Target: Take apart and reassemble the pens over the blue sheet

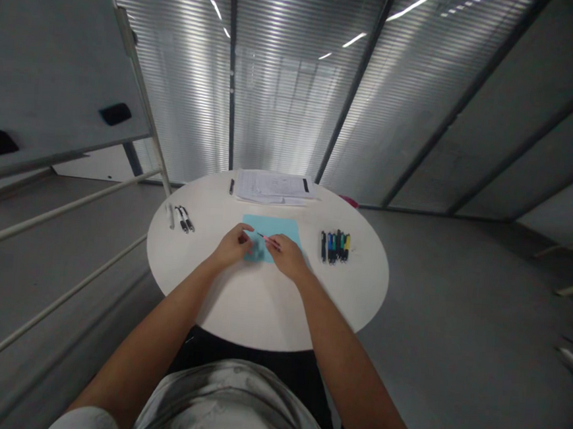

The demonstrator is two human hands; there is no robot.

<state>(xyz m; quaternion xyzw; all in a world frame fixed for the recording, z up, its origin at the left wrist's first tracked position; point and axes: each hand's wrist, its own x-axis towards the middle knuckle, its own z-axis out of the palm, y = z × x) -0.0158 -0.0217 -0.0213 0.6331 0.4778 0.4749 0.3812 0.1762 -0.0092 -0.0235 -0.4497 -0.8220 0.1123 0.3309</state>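
Observation:
A light blue sheet [273,225] lies on the round white table [259,311]. Over its right part, my right hand [286,254] is closed on a slim pen [270,241] with a pinkish part, its dark tip pointing left. My left hand [234,243] is at the sheet's left edge with its fingers curled and pressed together; whether anything small is between them is hidden. The pen's tip is close to my left fingers.
Papers [269,188] are stacked at the table's far edge, beside a dark pen [232,186]. Several markers [336,247] lie in a row at the right, and a few pens [183,219] at the left. A whiteboard stand [146,107] rises on the left.

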